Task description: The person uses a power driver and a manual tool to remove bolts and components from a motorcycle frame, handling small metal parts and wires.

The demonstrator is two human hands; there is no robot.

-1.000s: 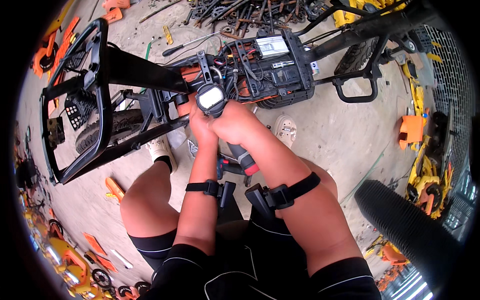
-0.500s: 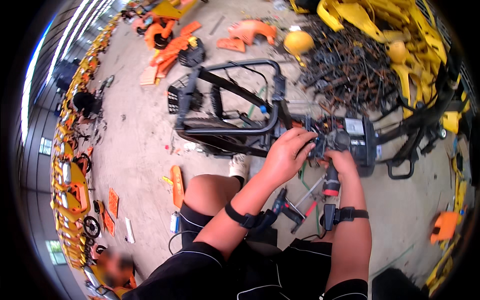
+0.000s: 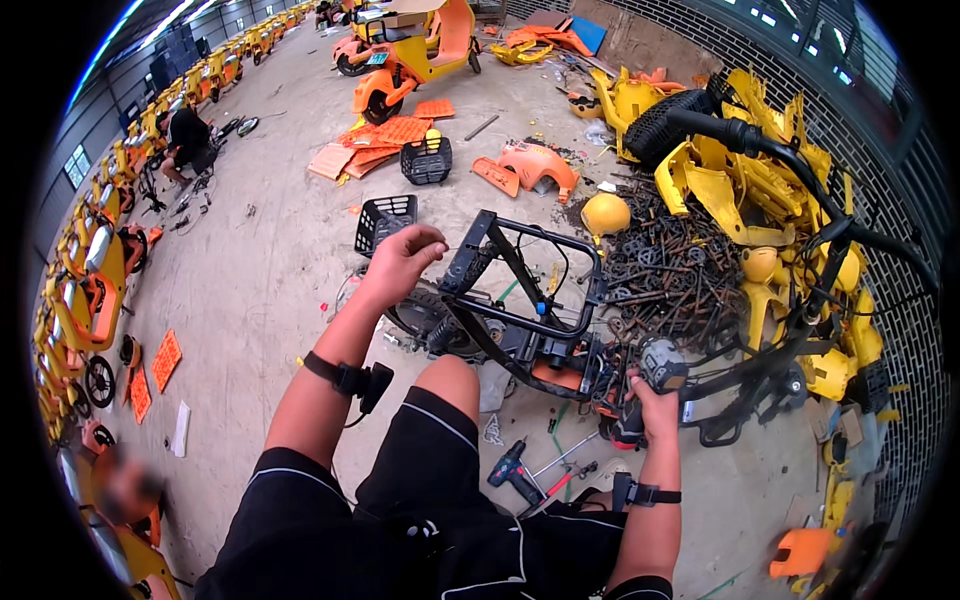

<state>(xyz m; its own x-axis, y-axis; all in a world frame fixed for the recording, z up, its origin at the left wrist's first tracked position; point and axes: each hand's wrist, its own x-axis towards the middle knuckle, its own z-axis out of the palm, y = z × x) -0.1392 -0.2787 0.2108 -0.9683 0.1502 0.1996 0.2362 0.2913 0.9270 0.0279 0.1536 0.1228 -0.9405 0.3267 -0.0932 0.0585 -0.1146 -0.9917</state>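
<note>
A stripped black scooter frame point(image 3: 520, 300) lies on the concrete in front of my knees. My right hand point(image 3: 650, 400) grips a cordless power driver point(image 3: 655, 365) held against the frame's lower right end, by the orange and black parts there. My left hand point(image 3: 400, 262) is raised out over the frame's left side with fingers pinched together; something very small may be between them, too small to tell. A wheel point(image 3: 430, 315) sits under the frame below that hand. Both wrists wear black straps.
A second drill point(image 3: 515, 470) and hand tools lie by my right knee. A heap of rusty metal scrap point(image 3: 665, 270) and yellow body panels point(image 3: 760, 190) fill the right. Black baskets point(image 3: 385, 215), orange panels point(image 3: 375, 140), and parked scooters point(image 3: 90, 270) stand left. Another person point(image 3: 185, 135) crouches far left.
My view has swung left and upward. My left hand left the frame's wiring and lifted out to the left; my right hand stayed low at the frame with the driver.
</note>
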